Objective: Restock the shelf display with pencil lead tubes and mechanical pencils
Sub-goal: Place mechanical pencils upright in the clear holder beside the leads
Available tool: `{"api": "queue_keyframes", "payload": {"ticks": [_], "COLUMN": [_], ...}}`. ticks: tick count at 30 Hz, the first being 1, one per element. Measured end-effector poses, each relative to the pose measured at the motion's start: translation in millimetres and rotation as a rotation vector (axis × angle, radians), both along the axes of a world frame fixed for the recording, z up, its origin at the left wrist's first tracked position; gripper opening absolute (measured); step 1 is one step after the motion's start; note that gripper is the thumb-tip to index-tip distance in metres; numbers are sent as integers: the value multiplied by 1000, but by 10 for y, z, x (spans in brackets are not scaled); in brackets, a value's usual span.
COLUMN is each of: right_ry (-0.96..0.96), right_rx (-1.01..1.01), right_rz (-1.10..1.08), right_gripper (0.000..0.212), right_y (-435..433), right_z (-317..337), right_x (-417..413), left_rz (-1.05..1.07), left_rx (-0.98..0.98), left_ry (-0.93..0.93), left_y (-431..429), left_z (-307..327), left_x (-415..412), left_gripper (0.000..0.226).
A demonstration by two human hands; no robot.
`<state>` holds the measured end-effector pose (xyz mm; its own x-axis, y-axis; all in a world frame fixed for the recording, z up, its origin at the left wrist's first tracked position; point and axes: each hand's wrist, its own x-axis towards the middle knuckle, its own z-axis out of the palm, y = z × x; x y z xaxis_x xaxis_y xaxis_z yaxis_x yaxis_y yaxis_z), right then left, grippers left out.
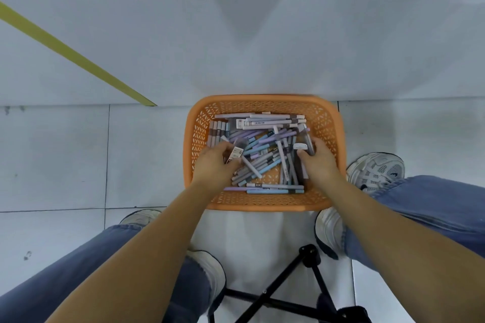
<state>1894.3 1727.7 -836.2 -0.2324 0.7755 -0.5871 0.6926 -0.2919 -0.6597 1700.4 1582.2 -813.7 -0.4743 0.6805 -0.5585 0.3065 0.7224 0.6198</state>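
Note:
An orange plastic basket (265,102) sits on the floor against a white wall. It holds several mechanical pencils (265,144) in purple, blue and grey, and boxed packs along its far side. My left hand (215,165) is inside the basket at the left, fingers curled round a small labelled pack (235,153). My right hand (321,162) is inside at the right, gripping dark flat packs (304,143) with a white-capped piece on top.
White tiled floor lies to both sides. A yellow tape stripe (73,56) runs diagonally at the left. My legs in jeans and white sneakers (378,169) flank the basket. Black legs of a folding stool (286,286) stand beneath me.

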Motion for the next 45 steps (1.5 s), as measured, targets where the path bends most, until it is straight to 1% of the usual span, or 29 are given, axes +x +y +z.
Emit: {"api": "queue_keyframes", "payload": {"ticks": [3, 5, 6, 9, 12, 15, 18, 22, 25, 27, 29, 32, 36, 39, 43, 45], "right_ry": [25, 49, 63, 70, 17, -141, -172, -62, -30, -59, -90, -149, -166, -156, -133, -98], "right_rx": [73, 83, 74, 95, 212, 355, 306, 286, 256, 251, 252, 236, 216, 198, 138, 86], "right_rz": [58, 166, 230, 451, 616, 710, 730, 714, 627, 555, 530, 561, 530, 493, 421, 384], "right_gripper": [33, 30, 29, 34, 40, 48, 46, 38, 33, 27, 24, 29, 41, 39, 35, 33], "right_y": [38, 73, 93, 190, 304, 344, 301, 258, 234, 244, 273, 299, 258, 236, 216, 209], "right_z": [110, 174, 201, 227, 185, 71, -12, -5, 20, 16, 12, 5, 10, 8, 24, 35], "right_x": [14, 10, -10, -169, -439, -628, -619, -409, -293, -278, -313, -411, -514, -479, -310, -240], "left_rz": [171, 274, 304, 340, 412, 506, 542, 484, 390, 301, 186, 53, -51, -112, -166, -192], "left_rx": [99, 148, 151, 127, 107, 74, 71, 91, 73, 23, -67, -150, -162, -200, -186, -173], "left_ry": [-188, -298, -319, -319, -313, -301, -285, -200, -128, -63, 51, 153, 171, 205, 252, 298], "left_y": [62, 84, 93, 90, 88, 110, 175, 347, 466, 537, 584, 594, 546, 541, 509, 490], "left_z": [69, 89, 81, 12, -56, -121, -179, -239, -308, -360, -385, -383, -357, -354, -366, -369], "left_x": [-7, -25, -44, -94, -112, -148, -206, -271, -278, -253, -218, -170, -193, -216, -147, -98], "left_gripper": [27, 31, 31, 27, 22, 12, 7, 14, 7, 28, 39, 41, 45, 52, 67, 64]}}
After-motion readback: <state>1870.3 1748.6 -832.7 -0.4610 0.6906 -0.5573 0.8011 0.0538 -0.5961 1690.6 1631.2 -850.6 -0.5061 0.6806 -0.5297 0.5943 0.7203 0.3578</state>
